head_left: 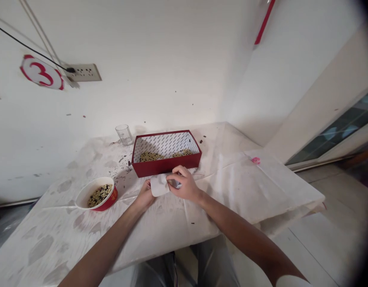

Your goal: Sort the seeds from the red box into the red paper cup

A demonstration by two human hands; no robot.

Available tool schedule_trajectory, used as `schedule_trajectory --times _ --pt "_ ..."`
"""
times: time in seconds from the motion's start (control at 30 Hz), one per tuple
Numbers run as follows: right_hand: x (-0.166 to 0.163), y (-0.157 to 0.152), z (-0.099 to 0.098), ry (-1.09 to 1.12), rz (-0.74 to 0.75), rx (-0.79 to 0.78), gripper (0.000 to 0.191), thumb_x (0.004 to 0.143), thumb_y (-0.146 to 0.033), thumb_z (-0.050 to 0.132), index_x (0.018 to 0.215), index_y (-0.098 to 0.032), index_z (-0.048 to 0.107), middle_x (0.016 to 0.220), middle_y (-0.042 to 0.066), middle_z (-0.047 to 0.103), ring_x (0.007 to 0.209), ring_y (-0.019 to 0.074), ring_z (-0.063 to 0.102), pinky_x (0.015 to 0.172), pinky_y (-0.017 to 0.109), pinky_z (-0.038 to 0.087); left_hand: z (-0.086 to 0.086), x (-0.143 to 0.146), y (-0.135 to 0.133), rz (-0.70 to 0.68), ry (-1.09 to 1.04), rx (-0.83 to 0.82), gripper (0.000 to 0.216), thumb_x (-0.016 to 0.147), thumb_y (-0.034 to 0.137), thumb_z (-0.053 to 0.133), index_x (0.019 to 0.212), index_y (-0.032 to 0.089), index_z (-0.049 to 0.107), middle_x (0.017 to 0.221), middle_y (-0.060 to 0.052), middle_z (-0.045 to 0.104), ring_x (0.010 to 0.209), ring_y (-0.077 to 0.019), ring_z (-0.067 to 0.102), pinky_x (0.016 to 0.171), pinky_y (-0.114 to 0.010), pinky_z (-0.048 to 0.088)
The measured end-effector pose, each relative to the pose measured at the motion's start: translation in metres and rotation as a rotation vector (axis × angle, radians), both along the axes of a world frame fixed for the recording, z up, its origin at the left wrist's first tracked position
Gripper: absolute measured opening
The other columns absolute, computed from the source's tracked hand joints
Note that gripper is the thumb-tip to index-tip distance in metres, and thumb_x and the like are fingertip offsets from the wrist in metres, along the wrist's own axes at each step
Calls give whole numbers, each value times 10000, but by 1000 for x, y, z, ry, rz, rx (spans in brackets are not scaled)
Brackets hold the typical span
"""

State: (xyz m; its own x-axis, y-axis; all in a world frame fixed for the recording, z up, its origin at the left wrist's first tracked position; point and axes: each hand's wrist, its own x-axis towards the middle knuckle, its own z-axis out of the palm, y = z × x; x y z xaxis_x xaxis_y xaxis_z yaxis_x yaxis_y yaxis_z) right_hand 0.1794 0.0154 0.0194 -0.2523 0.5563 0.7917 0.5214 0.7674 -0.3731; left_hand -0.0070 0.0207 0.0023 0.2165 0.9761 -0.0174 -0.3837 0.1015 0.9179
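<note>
Jointly | left hand point(144, 196), right hand point(186, 185) | gripping white sheet point(158, 185), maybe paper

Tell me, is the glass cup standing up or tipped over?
Standing up. The glass cup sits on its base beside the red box, mouth upward.
</note>
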Motion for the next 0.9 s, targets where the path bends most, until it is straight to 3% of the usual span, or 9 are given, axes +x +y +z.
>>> schedule_trajectory --times 0.17,0.47,0.9 --pt "1 0 -1 38 4 -36 152 816 -199 676 956 -255 702 943 43 545 883 181 566 796 341 496 -4 0 2 28 6 22 391 477 220 927 834 157 780 830 -62 773 795 -207 705 768 -280 545" --pt "0 -2 -5 35 19 -64 216 789 -166 673 980 -262 704 969 54 527 897 199 560 793 360 503 -5 3 -1 -55 48 82 348 550 264 897 855 141 782 865 -96 772 910 -292 710 773 -363 565" --pt "-1 -4 -6 76 15 -63 223 773 -173 691 978 -259 713 958 51 514 873 199 552 790 363 499 -14 0 0 -68 74 169 317 619 261 875 900 152 777 880 -64 767 816 -197 685 785 -283 504"
